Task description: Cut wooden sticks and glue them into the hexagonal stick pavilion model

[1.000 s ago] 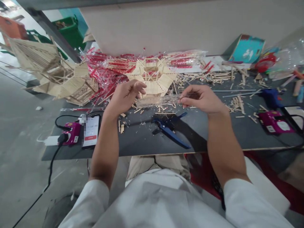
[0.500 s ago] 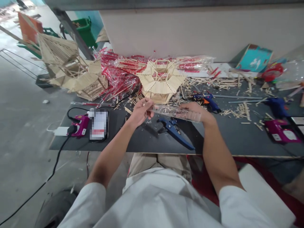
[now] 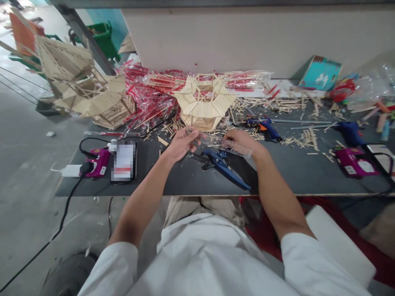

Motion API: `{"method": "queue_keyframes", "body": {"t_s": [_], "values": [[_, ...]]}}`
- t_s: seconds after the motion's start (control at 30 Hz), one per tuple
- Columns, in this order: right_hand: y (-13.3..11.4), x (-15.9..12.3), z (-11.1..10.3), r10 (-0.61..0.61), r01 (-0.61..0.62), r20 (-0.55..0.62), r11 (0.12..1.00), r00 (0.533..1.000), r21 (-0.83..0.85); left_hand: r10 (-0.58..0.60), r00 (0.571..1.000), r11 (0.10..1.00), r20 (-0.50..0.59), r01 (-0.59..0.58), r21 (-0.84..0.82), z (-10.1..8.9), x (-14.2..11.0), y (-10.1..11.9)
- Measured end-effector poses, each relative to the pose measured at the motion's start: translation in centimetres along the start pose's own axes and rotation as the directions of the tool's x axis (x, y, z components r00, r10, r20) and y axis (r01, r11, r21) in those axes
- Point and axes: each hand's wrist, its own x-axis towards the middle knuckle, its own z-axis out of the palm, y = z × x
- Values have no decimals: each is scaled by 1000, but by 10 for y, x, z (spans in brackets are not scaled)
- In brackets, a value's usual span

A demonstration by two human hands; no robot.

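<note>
1. Nearest you, the blue, long-handled hand cutter [image 3: 227, 169] lies on the dark grey counter [image 3: 182, 185]; lowering your right wrist could knock it.
2. Your left hand [image 3: 179, 146] appears to pinch one end of the clear, flat plastic ruler [image 3: 238, 149]; your right hand [image 3: 245, 137] sits behind its other end, grip too hidden to tell. A loose pinch could let the ruler slip.
3. Just beyond, the pale, many-sided wooden-stick model [image 3: 205, 109] stands on the counter; swinging the ruler forward could chip its sloping roof.
</note>
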Motion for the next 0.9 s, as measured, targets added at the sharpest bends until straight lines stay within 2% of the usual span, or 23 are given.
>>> {"method": "queue_keyframes", "body": {"t_s": [0.17,0.3,0.37,0.43,0.5,0.6,0.63,0.73,0.9], "values": [[-6,-1,3,-45,46,-28,998,999,49,-17,996,1000,-83,18,9,4,1,1],[-11,-8,-4,-2,20,-118,988,993,153,-50,988,993,-147,65,103,4,2,0],[-14,-12,-9,38,14,-178,959,983,282,-66,987,984,-148,89,153,4,3,-1],[-20,-14,-11,79,23,-186,870,979,493,-80,988,979,-131,103,177,7,2,-2],[-29,-13,-8,86,29,-128,713,988,701,-90,990,978,-112,109,179,10,2,-4],[-44,-5,8,75,5,-47,484,996,875,-87,995,983,-56,95,158,16,0,-8],[-48,-2,15,83,-3,-38,441,996,898,-81,996,985,-29,84,151,17,0,-11],[-57,6,34,97,-25,-15,395,995,918,-64,998,987,29,59,149,21,1,-19],[-58,8,41,175,-43,-20,349,984,936,-39,999,975,-28,45,218,27,1,-27]]}}
